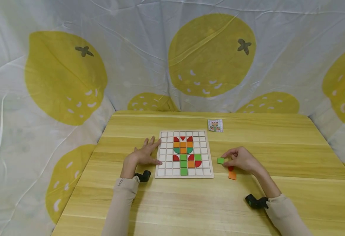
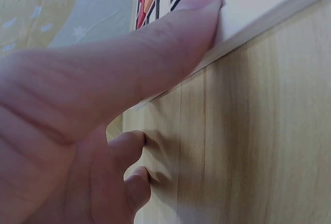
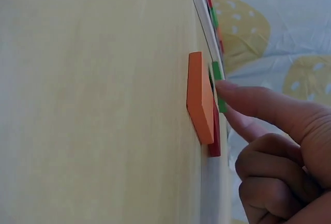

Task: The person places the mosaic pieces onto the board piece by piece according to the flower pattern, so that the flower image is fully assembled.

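My left hand [image 1: 143, 155] lies with spread fingers at the left side of a white wooden grid board [image 1: 203, 171]. In the left wrist view its thumb [image 2: 155, 48] rests on the board's rim, with other fingertips down on the table. To the right of the board, my right hand [image 1: 243, 160] pinches a green square tile [image 1: 220, 160] between thumb and finger. A red tile [image 1: 230, 168], partly covered by that hand, and an orange tile [image 3: 200, 94] lie just below it. Red, orange, green and teal tiles form a flower shape in the board's middle columns.
A small printed card [image 1: 215, 125] with a similar coloured pattern lies behind the board's right corner. The wooden table [image 1: 184, 203] meets a lemon-print cloth [image 1: 140, 59] at its back and sides. Black cameras sit at both wrists.
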The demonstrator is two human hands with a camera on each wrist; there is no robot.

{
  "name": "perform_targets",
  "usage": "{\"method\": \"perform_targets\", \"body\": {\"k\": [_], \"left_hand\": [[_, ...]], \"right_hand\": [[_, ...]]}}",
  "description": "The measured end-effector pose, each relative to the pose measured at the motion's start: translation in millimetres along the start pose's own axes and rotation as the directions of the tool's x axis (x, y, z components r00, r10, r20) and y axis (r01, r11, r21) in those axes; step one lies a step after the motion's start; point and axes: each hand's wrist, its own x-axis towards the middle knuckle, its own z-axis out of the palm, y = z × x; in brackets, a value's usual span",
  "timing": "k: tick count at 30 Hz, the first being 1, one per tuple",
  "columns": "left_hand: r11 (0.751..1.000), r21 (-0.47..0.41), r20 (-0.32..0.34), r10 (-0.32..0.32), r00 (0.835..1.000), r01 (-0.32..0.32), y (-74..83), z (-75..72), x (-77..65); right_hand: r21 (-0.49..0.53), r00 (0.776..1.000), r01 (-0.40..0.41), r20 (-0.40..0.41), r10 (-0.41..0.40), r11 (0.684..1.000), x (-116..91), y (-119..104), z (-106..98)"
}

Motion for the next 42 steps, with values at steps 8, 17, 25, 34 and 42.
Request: {"method": "perform_targets", "body": {"k": [8,17,25,34,42], "left_hand": [[1.0,0.001,0.001,0.002,1.0,-0.002,1.2,-1.2,-0.1],[1.0,0.014,0.005,0.0,1.0,0.0,1.4,-1.8,3.8],[1.0,0.017,0.003,-0.002,1.0,0.002,2.6,0.1,5.3],[1.0,0.016,0.002,-0.014,1.0,0.014,-0.7,-0.1,2.3],[1.0,0.019,0.004,-0.009,1.0,0.009,-1.6,0.0,1.8]], "right_hand": [[0.027,0.998,0.055,-0.021,-0.054,0.998,10.2,-30.9,20.4],[0.073,0.985,0.16,0.054,-0.164,0.984,47.7,-82.9,77.6],[0.043,0.98,0.196,0.039,-0.197,0.98,74.2,-101.8,116.0],[0.069,0.979,0.201,0.019,-0.202,0.977,81.3,-100.4,131.6],[0.069,0.986,0.168,0.011,-0.169,0.983,79.9,-103.2,136.5]]}}
